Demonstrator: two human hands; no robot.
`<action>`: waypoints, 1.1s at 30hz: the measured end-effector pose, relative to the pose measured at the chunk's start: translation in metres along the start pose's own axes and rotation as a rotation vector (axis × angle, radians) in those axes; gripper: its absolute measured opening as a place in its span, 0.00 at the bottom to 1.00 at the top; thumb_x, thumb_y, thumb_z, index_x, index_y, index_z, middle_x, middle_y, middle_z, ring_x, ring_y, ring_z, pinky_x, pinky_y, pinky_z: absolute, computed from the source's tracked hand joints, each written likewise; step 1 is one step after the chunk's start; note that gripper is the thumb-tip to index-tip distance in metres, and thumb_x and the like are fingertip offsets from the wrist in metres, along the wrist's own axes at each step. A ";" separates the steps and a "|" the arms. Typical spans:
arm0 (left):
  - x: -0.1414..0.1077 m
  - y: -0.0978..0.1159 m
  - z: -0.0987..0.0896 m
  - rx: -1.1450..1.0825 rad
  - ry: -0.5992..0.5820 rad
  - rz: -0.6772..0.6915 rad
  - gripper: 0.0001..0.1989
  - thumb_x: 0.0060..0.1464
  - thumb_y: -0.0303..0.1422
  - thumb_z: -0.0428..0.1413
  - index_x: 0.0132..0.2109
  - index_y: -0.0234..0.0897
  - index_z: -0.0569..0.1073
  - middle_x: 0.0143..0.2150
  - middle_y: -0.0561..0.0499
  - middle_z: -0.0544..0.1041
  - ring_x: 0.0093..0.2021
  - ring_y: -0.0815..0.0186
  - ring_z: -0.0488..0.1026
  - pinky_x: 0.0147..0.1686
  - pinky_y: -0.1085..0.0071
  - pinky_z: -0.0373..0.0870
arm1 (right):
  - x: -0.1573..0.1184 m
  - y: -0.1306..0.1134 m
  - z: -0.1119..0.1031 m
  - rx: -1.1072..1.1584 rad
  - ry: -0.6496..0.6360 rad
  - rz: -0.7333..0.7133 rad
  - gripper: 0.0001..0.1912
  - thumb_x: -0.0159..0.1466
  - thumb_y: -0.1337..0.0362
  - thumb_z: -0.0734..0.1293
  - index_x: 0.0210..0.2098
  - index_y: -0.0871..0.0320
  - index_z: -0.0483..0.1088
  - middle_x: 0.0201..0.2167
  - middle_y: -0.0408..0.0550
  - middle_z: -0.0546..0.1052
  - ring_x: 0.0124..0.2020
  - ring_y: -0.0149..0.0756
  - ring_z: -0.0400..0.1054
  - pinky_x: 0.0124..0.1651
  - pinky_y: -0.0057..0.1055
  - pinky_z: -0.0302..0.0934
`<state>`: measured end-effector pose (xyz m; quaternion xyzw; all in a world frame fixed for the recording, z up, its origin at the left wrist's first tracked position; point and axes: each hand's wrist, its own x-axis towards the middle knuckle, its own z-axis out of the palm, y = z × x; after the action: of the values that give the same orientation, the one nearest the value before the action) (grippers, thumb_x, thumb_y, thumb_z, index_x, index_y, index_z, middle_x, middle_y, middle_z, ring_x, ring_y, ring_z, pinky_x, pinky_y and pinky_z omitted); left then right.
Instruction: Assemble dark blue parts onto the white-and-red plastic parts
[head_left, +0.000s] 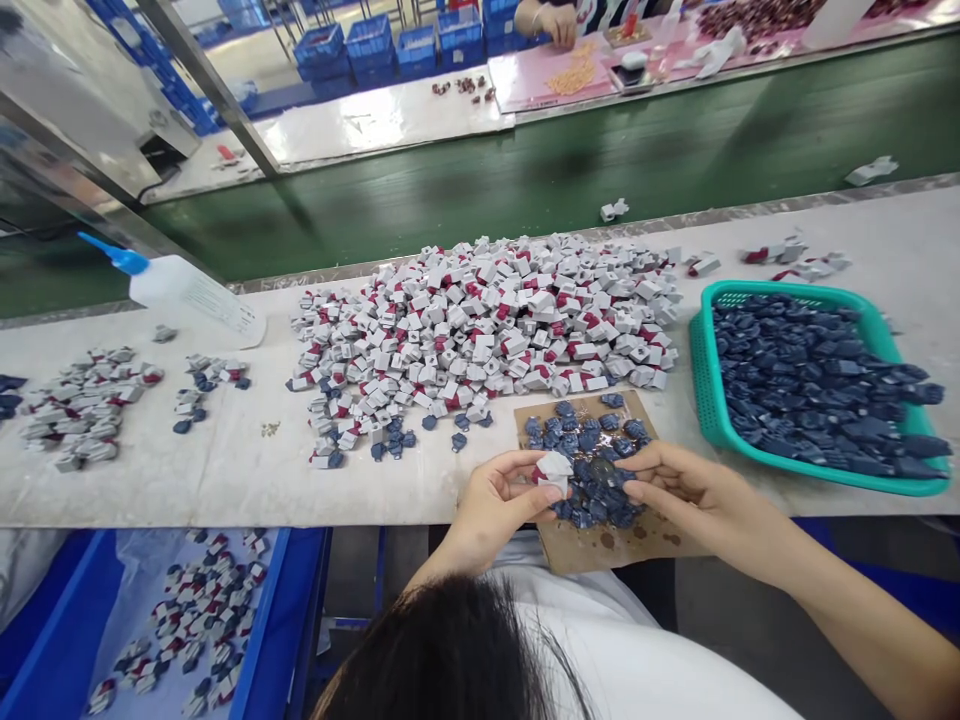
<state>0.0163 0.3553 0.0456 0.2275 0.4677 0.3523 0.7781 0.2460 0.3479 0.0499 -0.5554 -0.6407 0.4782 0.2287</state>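
My left hand (499, 502) pinches a white and dark-red plastic part (555, 470) between thumb and fingers, just over a piece of brown cardboard (581, 548). Opposite it, my right hand (694, 497) has thumb and forefinger closed around a small dark blue plastic piece (622, 478), partly hidden by the fingertips. Many loose dark blue pieces (589, 440) lie on the cardboard, which has wet, glossy spots. Right behind stands a large heap of white and dark-red parts (480, 320).
A green basket (709, 400) full of long dark blue parts stands right. At left are a white bottle with a blue nozzle (199, 300) and a smaller pile of parts (82, 405). A blue bin (274, 610) sits below. Across the green belt (420, 195), another person's hand (553, 22) works.
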 end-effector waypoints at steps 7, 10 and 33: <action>0.000 0.002 0.012 -0.058 -0.086 0.052 0.19 0.32 0.29 0.71 0.35 0.34 0.75 0.30 0.52 0.79 0.30 0.70 0.76 0.28 0.78 0.74 | -0.012 -0.032 0.017 0.252 0.177 -0.049 0.14 0.61 0.53 0.68 0.39 0.58 0.69 0.29 0.47 0.74 0.28 0.31 0.71 0.29 0.21 0.67; -0.001 0.002 0.015 -0.118 -0.119 0.039 0.18 0.32 0.28 0.71 0.32 0.33 0.74 0.31 0.52 0.80 0.30 0.70 0.76 0.28 0.78 0.74 | -0.014 -0.041 0.028 0.197 0.312 -0.124 0.11 0.61 0.57 0.68 0.38 0.57 0.69 0.28 0.46 0.74 0.28 0.31 0.71 0.27 0.20 0.67; -0.008 0.007 0.008 0.051 -0.178 0.108 0.20 0.27 0.28 0.72 0.29 0.33 0.72 0.29 0.53 0.79 0.30 0.69 0.75 0.34 0.74 0.71 | -0.011 -0.057 0.015 -0.014 -0.115 -0.221 0.08 0.68 0.62 0.60 0.35 0.58 0.68 0.27 0.42 0.72 0.25 0.26 0.65 0.24 0.20 0.57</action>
<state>0.0189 0.3532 0.0584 0.3026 0.3925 0.3601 0.7904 0.2091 0.3363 0.0955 -0.4546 -0.7134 0.4767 0.2391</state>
